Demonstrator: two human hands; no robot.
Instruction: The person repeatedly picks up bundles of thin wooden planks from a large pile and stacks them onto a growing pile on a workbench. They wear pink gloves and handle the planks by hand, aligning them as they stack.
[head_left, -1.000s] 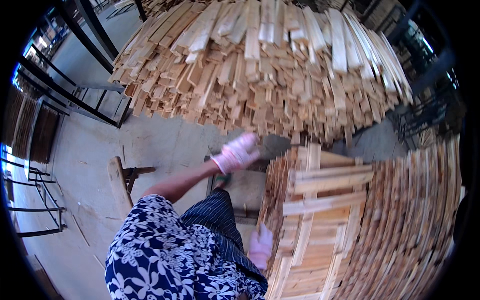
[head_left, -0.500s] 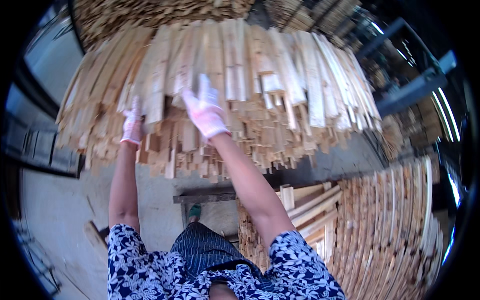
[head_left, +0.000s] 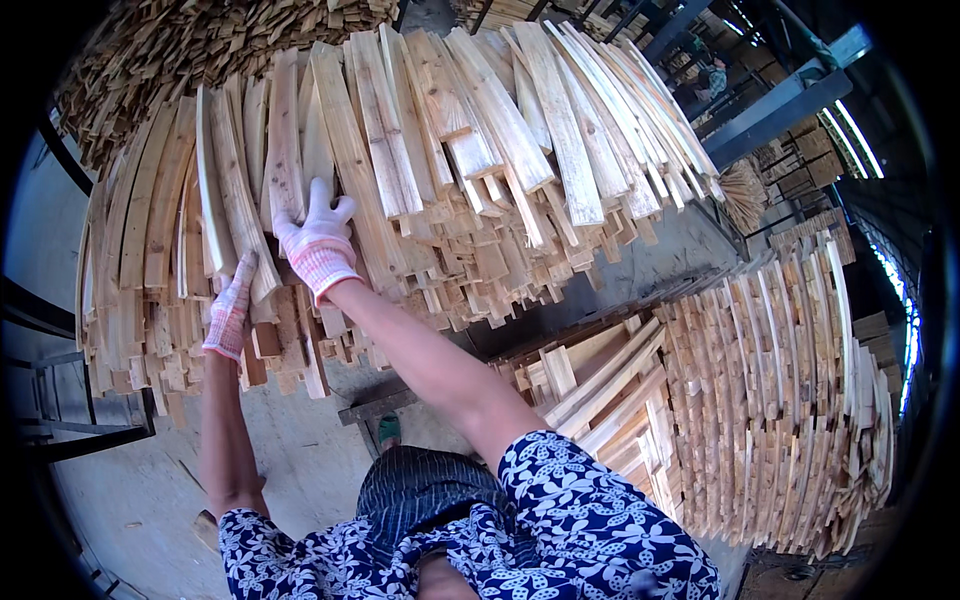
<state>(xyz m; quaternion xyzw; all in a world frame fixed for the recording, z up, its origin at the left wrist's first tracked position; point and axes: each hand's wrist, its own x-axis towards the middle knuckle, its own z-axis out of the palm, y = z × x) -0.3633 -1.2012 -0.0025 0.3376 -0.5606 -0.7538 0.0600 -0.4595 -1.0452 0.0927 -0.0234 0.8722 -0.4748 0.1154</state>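
Rough wooden slats point(head_left: 352, 150) lie side by side in a high, layered stack, their uneven ends facing me. Both hands wear pale pinkish knit gloves. My left hand point(head_left: 230, 310) is closed at the near end of a slat point(head_left: 238, 205) on the left part of the stack, its thumb pointing up along the wood and its other fingers mostly hidden. To its right, my right hand point(head_left: 318, 243) rests with spread fingers on the end of a darker, knotty slat point(head_left: 287, 140) and touches the slat beside it.
Another big pile of slats point(head_left: 230, 50) rises behind the stack. At my right, more slats are stacked in rows point(head_left: 760, 380), with loose pieces point(head_left: 610, 385) lying beside them. A metal beam point(head_left: 780, 115) crosses at the upper right, and a dark rail point(head_left: 385, 402) runs near my foot.
My view has turned rightward, so the stack sits further left. The right hand has come down onto a slat end closer to the left hand, which has closed at another slat's end.
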